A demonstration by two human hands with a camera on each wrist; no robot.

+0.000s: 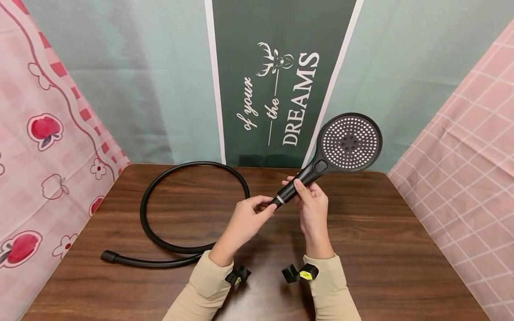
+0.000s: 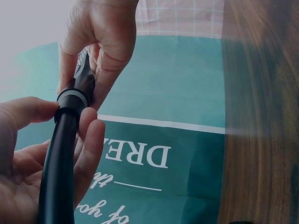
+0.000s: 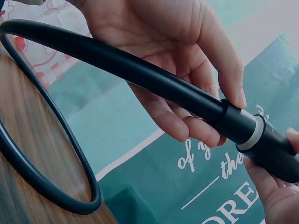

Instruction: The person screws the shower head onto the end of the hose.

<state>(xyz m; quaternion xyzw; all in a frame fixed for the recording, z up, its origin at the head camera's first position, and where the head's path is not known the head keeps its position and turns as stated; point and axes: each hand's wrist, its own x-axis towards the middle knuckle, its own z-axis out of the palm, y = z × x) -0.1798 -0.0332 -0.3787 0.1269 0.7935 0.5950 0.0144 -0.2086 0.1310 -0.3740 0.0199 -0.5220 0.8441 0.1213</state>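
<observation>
A black shower head [image 1: 349, 142] with a round, white-dotted face is held tilted above the table, its face toward me. My right hand [image 1: 312, 205] grips its handle [image 1: 307, 174], thumb in front and fingers behind. At the handle's lower end, my left hand [image 1: 250, 218] pinches the collar of a black shower hose [image 3: 231, 123] between thumb and fingers. Collar and handle meet at a pale ring [image 3: 254, 133]; how firmly they are joined I cannot tell. From the left hand the hose [image 1: 142, 209] loops over the table, its other end fitting [image 1: 109, 256] lying at the left.
The brown wooden table [image 1: 381, 249] ends at a green cloth backdrop [image 1: 176, 89] with printed lettering. Pink patterned cloths [image 1: 466, 156] hang at both sides. Small black cameras [image 1: 307, 272] sit on the sleeved wrists.
</observation>
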